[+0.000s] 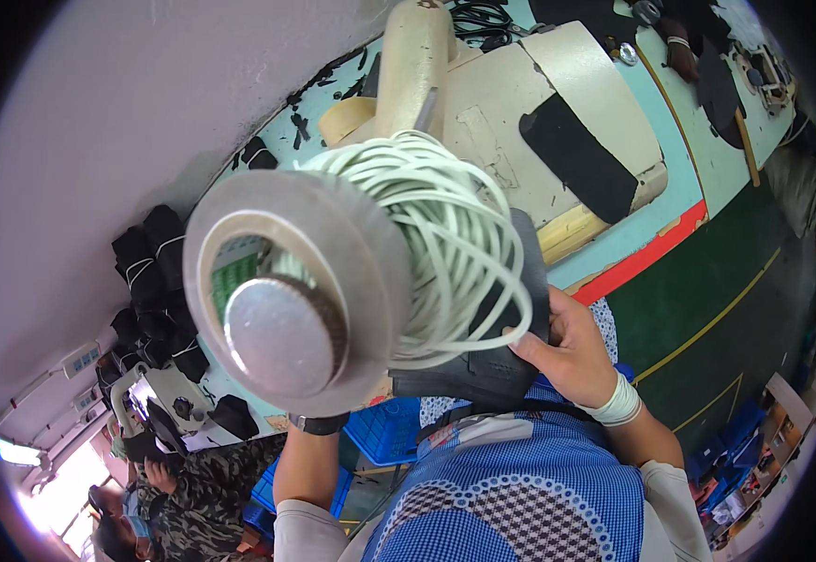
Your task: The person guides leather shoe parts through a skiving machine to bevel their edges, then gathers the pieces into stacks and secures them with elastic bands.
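My right hand (578,361) is closed on dark, flat sheet pieces (471,373), thumb on top and fingers behind. White loops of cord or elastic band (464,244) hang beside a round clear-and-metal fitting (286,328) and reach down to my right thumb. More white bands (617,403) circle my right wrist. My left forearm (307,468), with a dark wristband (319,424), rises behind the fitting, which hides the left hand and its fingers.
A cream machine (483,122) stands on the pale green table, a black piece (578,157) lying on it. Banded black bundles (146,258) line the wall side. At lower left, a person in camouflage (206,501) works at a sewing machine (169,407). A blue crate (384,431) sits below.
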### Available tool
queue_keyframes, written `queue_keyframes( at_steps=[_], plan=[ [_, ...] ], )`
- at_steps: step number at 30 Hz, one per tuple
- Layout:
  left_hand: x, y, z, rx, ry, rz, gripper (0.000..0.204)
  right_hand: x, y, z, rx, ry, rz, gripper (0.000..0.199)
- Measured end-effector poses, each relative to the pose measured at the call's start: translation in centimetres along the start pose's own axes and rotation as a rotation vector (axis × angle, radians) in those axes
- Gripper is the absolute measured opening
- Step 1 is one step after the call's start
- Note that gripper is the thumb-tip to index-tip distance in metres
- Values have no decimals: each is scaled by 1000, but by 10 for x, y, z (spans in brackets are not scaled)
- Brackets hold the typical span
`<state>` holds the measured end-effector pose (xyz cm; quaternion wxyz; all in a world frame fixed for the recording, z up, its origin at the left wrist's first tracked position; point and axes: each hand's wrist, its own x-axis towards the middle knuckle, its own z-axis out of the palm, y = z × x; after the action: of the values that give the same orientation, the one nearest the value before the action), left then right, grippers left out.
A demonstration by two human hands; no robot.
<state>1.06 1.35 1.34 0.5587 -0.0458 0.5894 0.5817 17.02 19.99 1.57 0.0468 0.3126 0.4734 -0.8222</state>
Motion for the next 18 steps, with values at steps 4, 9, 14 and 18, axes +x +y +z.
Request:
queue_keyframes(
  at_steps=[4, 9, 14, 18],
  plan=[
    [8, -4, -13, 171, -31, -8, 18, 0, 2, 3, 13, 1, 5, 45],
    [8, -18, -11, 256, 85, -1, 24, -4, -6, -1, -34, 21, 5, 45],
    [2, 10, 11, 100, 43, -38, 23, 0, 0, 0, 36, 18, 27, 45],
    [3, -3, -4, 205, 49, 11, 18, -4, -3, -1, -13, 22, -37, 44]
  ],
)
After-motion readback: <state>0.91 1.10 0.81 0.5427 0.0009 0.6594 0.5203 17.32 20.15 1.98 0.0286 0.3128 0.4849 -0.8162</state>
